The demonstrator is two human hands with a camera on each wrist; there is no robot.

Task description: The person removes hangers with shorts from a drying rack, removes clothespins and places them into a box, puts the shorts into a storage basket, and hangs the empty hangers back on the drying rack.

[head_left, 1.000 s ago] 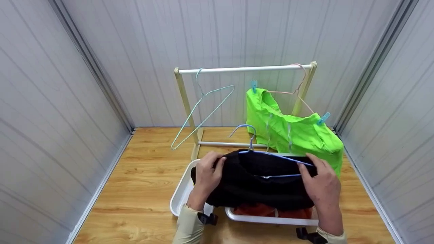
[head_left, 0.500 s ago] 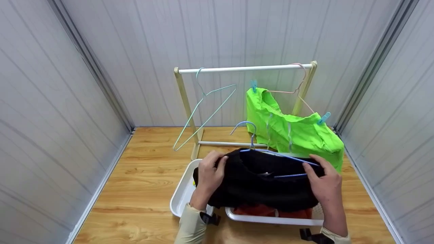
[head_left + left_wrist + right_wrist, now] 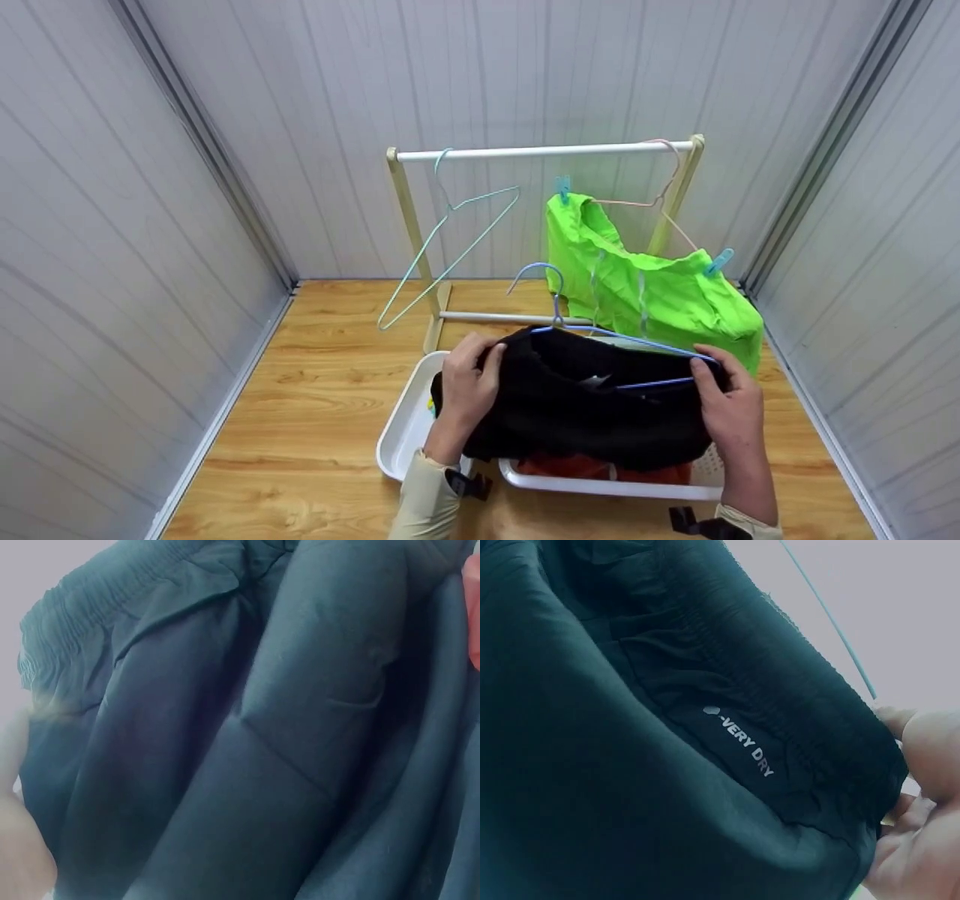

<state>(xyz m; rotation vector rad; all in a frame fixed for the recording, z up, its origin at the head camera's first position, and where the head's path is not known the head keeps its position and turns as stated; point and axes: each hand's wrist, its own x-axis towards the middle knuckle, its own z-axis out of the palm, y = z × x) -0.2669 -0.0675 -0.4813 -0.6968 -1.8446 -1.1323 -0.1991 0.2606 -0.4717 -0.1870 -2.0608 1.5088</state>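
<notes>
A pair of black shorts [image 3: 585, 427] with a gathered elastic waistband is held stretched sideways in the head view. My left hand [image 3: 469, 379] pinches the waistband's left end between thumb and fingers. At the other end, my right hand [image 3: 735, 401] grips the waistband together with one end of a blue hanger [image 3: 656, 384]. The hanger's hook stands up behind the waist, and its lower bar passes inside the opening. White lettering [image 3: 746, 746] shows inside the waist in the right wrist view. Pleated elastic [image 3: 67, 622] fills the upper left of the left wrist view.
Behind stands a drying rack [image 3: 540, 152] carrying a bare mint hanger [image 3: 424, 255] and bright green shorts [image 3: 652, 300], pegged to a pink hanger. Under the black cloth is a white basket [image 3: 615, 489] with rust-red fabric [image 3: 566, 466]. A white tray [image 3: 397, 442] lies left.
My right hand has moved right with the waistband, drawing it wider. The blue hanger's hook has risen slightly. My left hand has shifted slightly right.
</notes>
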